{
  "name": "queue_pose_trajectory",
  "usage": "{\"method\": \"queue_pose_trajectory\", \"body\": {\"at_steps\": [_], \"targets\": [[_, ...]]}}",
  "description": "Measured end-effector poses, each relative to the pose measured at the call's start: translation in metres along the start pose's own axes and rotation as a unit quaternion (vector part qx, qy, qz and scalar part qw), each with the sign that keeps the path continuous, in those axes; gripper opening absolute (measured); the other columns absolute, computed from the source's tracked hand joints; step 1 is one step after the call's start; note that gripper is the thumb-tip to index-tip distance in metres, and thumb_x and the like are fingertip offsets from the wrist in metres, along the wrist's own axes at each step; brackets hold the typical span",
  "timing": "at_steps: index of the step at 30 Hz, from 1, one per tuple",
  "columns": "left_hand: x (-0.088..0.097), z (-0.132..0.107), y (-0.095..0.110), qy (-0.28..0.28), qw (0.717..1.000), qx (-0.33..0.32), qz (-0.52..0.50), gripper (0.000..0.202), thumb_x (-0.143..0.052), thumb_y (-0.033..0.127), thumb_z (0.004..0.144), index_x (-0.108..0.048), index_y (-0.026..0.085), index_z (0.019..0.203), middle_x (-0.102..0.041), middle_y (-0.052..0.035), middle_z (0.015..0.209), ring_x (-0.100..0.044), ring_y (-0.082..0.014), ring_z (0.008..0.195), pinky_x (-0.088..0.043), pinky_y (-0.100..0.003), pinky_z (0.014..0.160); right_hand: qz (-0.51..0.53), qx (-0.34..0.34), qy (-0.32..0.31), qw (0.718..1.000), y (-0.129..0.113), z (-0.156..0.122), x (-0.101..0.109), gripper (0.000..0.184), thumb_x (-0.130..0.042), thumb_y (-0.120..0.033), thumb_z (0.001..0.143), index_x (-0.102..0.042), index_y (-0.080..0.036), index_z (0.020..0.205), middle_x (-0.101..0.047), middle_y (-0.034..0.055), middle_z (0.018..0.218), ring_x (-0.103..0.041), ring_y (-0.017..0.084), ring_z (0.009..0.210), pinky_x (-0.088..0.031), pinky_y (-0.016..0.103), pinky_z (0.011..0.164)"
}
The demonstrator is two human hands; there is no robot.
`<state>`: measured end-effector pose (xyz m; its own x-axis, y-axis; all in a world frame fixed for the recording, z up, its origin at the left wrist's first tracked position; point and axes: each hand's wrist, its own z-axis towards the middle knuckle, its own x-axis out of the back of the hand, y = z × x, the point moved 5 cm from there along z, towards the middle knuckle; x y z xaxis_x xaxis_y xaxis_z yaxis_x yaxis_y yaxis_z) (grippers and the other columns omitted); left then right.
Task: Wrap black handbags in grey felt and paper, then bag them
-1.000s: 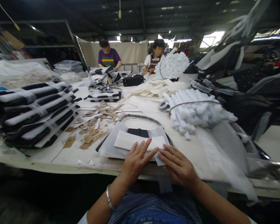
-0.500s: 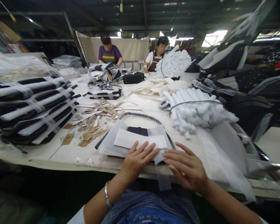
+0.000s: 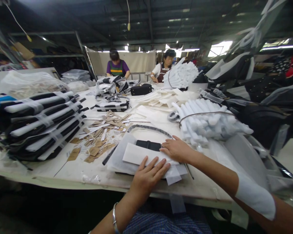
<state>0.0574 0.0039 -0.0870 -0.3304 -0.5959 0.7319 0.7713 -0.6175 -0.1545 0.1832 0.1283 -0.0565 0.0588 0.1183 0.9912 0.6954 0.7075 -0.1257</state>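
A black bag lies flat before me, largely under translucent white wrapping paper (image 3: pixel 119 162); its wrapped handle (image 3: pixel 152 127) arches away from me. Across the paper rests a white foam sheet (image 3: pixel 134 154), with a black flap (image 3: pixel 146 145) showing above it. My left hand (image 3: pixel 147 178) is spread flat, fingers pressing the sheet's lower edge. My right hand (image 3: pixel 177 149) reaches over the sheet's right end, fingers stretched out by the flap; its palm side is hidden. Below it a strip of clear tape (image 3: pixel 174 177) sticks out over the paper.
Stacked black bags with white padding (image 3: pixel 46 126) stand at left. Brown cardboard tags (image 3: pixel 95 151) with strings lie scattered. A bound bundle of white foam rods (image 3: pixel 207 122) is at right. Another tape strip (image 3: pixel 177 204) hangs off the table edge. Two people work across the table.
My right hand has moved up from the sheet's lower right corner to its upper right end, beside the flap. My left hand stays on the sheet. The view has tilted up slightly.
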Motion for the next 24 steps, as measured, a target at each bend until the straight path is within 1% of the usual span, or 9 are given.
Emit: {"method": "queue_pose_trajectory", "body": {"at_steps": [2,4,8,10,12,15,17,21,24], "targets": [[-0.001,-0.001,0.000,-0.004,1.000,0.001,0.002,0.038,-0.036,0.025,0.106,-0.051,0.030,0.140,-0.057,0.0050,0.141,-0.053,-0.0138,0.131,-0.012,-0.042,0.125,0.001,-0.004,-0.001,1.000,-0.001,-0.004,0.001,0.040,-0.040,-0.034,0.102,-0.073,-0.014,0.103,-0.073,0.0172,0.111,-0.060,0.034,0.120,-0.025,0.062,0.111],[-0.001,-0.002,0.000,-0.006,1.000,0.004,0.001,0.038,-0.036,0.025,0.106,-0.050,0.030,0.141,-0.057,0.0046,0.141,-0.052,-0.0137,0.131,-0.014,-0.042,0.125,0.012,0.009,-0.012,1.000,-0.001,-0.006,0.002,0.038,-0.040,-0.034,0.102,-0.074,-0.017,0.101,-0.074,0.0142,0.112,-0.061,0.030,0.118,-0.027,0.057,0.112],[-0.001,-0.003,0.000,-0.009,1.000,0.007,-0.014,0.039,-0.035,0.026,0.106,-0.049,0.029,0.142,-0.058,0.0044,0.140,-0.052,-0.0139,0.132,-0.016,-0.042,0.125,0.097,0.043,-0.004,0.994,0.006,-0.022,0.001,0.038,-0.037,-0.036,0.104,-0.070,-0.023,0.117,-0.068,0.0073,0.128,-0.057,0.023,0.127,-0.030,0.050,0.115],[-0.002,-0.002,-0.001,-0.021,1.000,0.008,-0.018,0.039,-0.036,0.026,0.106,-0.048,0.029,0.143,-0.059,0.0031,0.140,-0.052,-0.0145,0.132,-0.020,-0.043,0.124,0.159,0.047,0.059,0.984,0.008,-0.041,0.005,0.037,-0.038,-0.037,0.104,-0.068,-0.023,0.121,-0.069,0.0062,0.127,-0.059,0.023,0.124,-0.032,0.050,0.116],[-0.003,-0.002,-0.002,-0.031,0.999,0.010,-0.022,0.040,-0.036,0.026,0.105,-0.046,0.029,0.144,-0.059,0.0023,0.140,-0.052,-0.0152,0.132,-0.023,-0.043,0.123,0.186,0.037,0.167,0.968,0.007,-0.070,0.011,0.033,-0.044,-0.034,0.102,-0.068,-0.023,0.121,-0.070,0.0058,0.123,-0.063,0.021,0.118,-0.040,0.045,0.113],[-0.003,-0.002,-0.002,-0.039,0.999,0.015,-0.032,0.042,-0.039,0.025,0.105,-0.044,0.030,0.146,-0.058,0.0023,0.141,-0.052,-0.0159,0.132,-0.025,-0.043,0.122,0.155,0.026,0.331,0.930,-0.005,-0.126,0.013,0.027,-0.055,-0.023,0.097,-0.066,-0.023,0.122,-0.072,0.0070,0.119,-0.066,0.020,0.114,-0.052,0.036,0.102],[-0.003,-0.002,-0.002,-0.050,0.998,0.016,-0.036,0.044,-0.043,0.023,0.103,-0.042,0.030,0.147,-0.056,0.0014,0.142,-0.051,-0.0168,0.133,-0.027,-0.044,0.121,0.119,0.061,0.370,0.920,-0.022,-0.157,0.001,0.030,-0.061,-0.022,0.094,-0.065,-0.022,0.123,-0.073,0.0079,0.116,-0.066,0.020,0.113,-0.055,0.036,0.098],[-0.003,-0.003,-0.002,-0.076,0.996,0.016,-0.044,0.051,-0.049,0.021,0.101,-0.038,0.029,0.149,-0.054,-0.0005,0.145,-0.049,-0.0190,0.136,-0.030,-0.046,0.120,0.026,0.153,0.266,0.951,-0.057,-0.180,-0.047,0.050,-0.065,-0.037,0.092,-0.056,-0.014,0.135,-0.067,0.0134,0.129,-0.058,0.026,0.126,-0.049,0.049,0.108],[-0.002,-0.003,-0.002,-0.080,0.996,0.014,-0.046,0.050,-0.046,0.020,0.102,-0.037,0.029,0.150,-0.053,-0.0006,0.145,-0.048,-0.0190,0.136,-0.028,-0.046,0.120,-0.029,0.147,0.223,0.963,-0.067,-0.171,-0.075,0.044,-0.054,-0.023,0.097,-0.051,-0.011,0.140,-0.059,0.0147,0.138,-0.051,0.027,0.133,-0.048,0.051,0.108]]}}
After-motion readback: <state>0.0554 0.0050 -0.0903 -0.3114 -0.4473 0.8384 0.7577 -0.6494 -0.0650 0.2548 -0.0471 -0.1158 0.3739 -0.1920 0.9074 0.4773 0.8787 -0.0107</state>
